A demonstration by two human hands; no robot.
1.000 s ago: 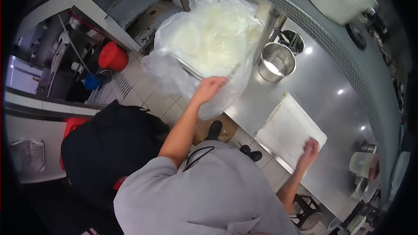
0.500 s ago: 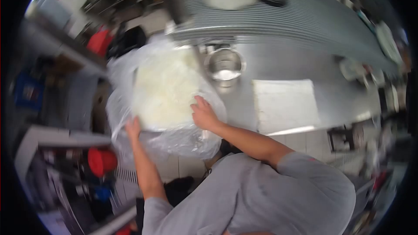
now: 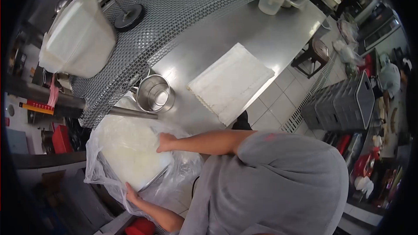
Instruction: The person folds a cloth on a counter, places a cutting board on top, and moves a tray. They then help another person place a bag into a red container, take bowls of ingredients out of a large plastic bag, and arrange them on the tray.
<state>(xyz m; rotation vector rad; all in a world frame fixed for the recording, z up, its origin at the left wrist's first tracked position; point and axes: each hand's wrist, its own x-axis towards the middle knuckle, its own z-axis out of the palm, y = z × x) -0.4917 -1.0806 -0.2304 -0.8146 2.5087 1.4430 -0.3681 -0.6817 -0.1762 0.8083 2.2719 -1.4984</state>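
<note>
A metal tray [image 3: 153,180] with a pale, flat white-yellow mass [image 3: 130,152] on it lies inside a clear plastic bag [image 3: 180,165], at the near left end of the steel table. My left hand [image 3: 132,194] is at the tray's lower corner, fingers closed on the bag's plastic. On the tray's right side, my right hand [image 3: 166,142] has its fingers curled over the bag's edge beside the pale mass. Fingertips of both hands are partly hidden.
A steel pot [image 3: 154,93] stands beyond the tray. A white rectangular slab or cloth [image 3: 233,82] lies on the steel table [image 3: 191,48]. Above is a mesh shelf [image 3: 174,21] with a white tub [image 3: 80,39]. Grey crates [image 3: 337,104] and a stool [image 3: 315,56] stand right.
The view has turned, so the table now runs toward the upper right and the tray sits lower left. My right hand's fingers were more spread before and are now curled in.
</note>
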